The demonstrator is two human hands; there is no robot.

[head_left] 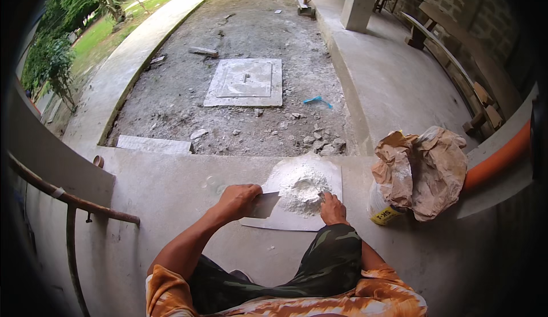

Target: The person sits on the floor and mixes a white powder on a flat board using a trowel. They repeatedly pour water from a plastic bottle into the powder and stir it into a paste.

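A heap of white powder (303, 184) with a hollow in its top lies on a pale flat board (279, 224) on the concrete in front of me. My left hand (241, 200), left of the heap, is closed around a flat metal scraper (265, 205), its wide blade over the board's left part. My right hand (333, 209) is closed at the heap's right edge. Between its fingers shows the dark end of something thin, mostly hidden by hand and powder. My knees are on either side, the right one close to that hand.
A crumpled brown paper bag (436, 174), its mouth open, stands at the right beside an orange pipe (498, 156). On the left is a metal railing (85, 204). Past the slab's edge lie rubble (325, 144), a blue scrap (317, 101) and a square concrete cover (245, 83).
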